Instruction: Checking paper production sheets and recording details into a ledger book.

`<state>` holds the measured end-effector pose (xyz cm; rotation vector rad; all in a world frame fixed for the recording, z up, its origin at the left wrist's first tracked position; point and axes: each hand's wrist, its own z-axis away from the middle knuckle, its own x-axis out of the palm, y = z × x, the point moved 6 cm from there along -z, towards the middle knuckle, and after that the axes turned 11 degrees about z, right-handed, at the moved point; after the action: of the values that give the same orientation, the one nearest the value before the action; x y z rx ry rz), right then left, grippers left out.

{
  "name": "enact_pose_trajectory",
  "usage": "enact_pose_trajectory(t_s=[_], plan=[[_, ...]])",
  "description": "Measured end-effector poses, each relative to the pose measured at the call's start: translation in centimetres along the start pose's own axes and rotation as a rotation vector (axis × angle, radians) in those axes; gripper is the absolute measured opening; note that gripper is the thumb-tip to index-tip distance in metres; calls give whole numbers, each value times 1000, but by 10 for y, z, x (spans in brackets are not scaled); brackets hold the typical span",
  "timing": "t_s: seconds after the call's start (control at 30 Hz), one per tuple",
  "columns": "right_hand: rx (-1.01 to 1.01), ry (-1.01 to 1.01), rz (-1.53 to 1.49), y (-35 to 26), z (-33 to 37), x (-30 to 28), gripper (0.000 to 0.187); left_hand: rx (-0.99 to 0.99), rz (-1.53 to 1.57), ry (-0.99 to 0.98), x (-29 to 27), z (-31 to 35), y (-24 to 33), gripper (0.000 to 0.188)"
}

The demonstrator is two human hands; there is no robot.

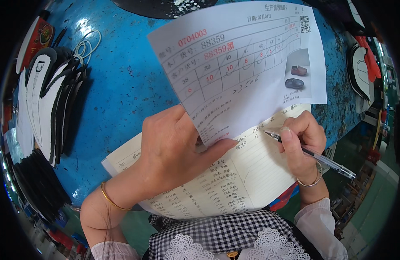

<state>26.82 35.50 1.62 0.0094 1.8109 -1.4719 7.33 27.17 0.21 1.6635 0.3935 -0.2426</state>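
Observation:
My left hand [167,145] grips the lower left corner of a printed paper sheet [269,86], its thumb on the front and the other fingers mostly behind. The sheet tilts up over the table and carries a table of figures, a square code and a small picture of two shoes. Beneath both hands lies an open lined notebook [265,180], its left page full of handwriting and its right page with a few lines at the top. Between thumb and fingers, my right hand [301,141] holds a clear-barrelled pen [332,165], the tip at those upper lines.
The blue worktop [117,82] is scuffed. On its left stand a stack of white-and-black cut pieces [48,97], a pile of black pieces [40,186] and a looped white cord [85,47]. More cut pieces [359,71] and a red item [372,60] sit at the right edge.

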Motion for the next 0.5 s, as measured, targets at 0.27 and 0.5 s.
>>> enact_pose_trajectory(t_s=[0.27,0.5], plan=[[-146,5,147,-8,-4,-1,31,-150,57,-85,2,-1,0,39],[-116,-24,119,-5,-3,1,32,-106,33,-78,3,-1,2,37]])
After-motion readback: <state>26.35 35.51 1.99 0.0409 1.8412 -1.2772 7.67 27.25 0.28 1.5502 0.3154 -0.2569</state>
